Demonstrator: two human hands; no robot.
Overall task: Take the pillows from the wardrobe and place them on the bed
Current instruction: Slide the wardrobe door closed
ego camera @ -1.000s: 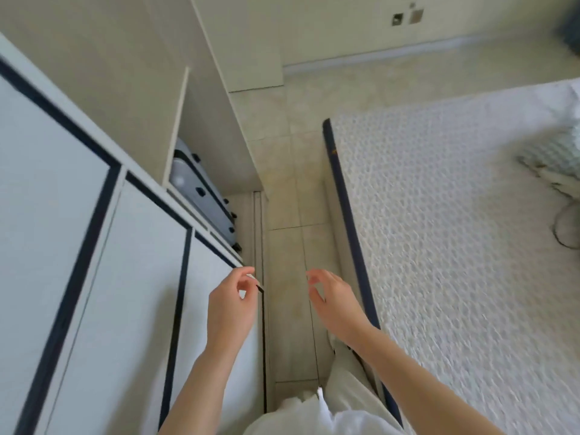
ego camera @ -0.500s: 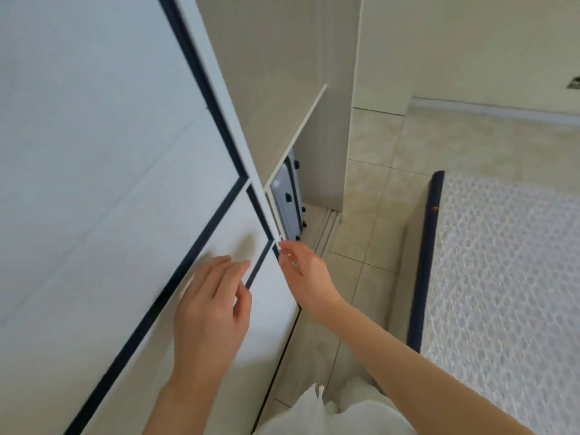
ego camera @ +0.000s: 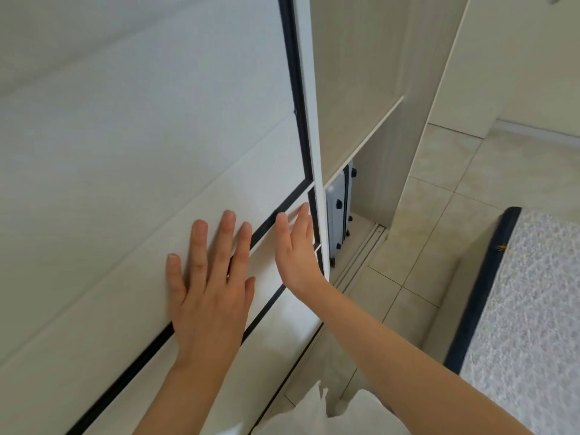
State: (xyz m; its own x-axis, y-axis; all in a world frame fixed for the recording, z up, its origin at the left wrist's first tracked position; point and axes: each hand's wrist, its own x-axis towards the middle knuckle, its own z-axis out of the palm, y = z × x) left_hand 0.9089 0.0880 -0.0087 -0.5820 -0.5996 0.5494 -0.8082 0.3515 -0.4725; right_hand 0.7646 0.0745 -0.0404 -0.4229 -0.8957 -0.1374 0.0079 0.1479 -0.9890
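Observation:
The wardrobe's white sliding door [ego camera: 141, 146], framed with dark strips, fills the left of the view. My left hand [ego camera: 210, 284] lies flat on the door with its fingers spread. My right hand [ego camera: 296, 249] is open too, its palm pressed against the door close to the door's right edge. Right of that edge the wardrobe [ego camera: 361, 98] stands open, showing a bare shelf [ego camera: 364, 133]. No pillows are in sight. The bed's corner [ego camera: 533, 309], a white quilted mattress with a dark border, is at the lower right.
A grey suitcase [ego camera: 337, 211] stands upright in the wardrobe's bottom compartment, under the shelf. The door's floor track [ego camera: 361, 262] runs along the tiled floor [ego camera: 439, 215] between wardrobe and bed. A pale wall stands behind.
My view has swung left from the bed toward the wardrobe. Both hands have risen and now press flat on the sliding door; earlier my right hand's fingers were at the door's edge.

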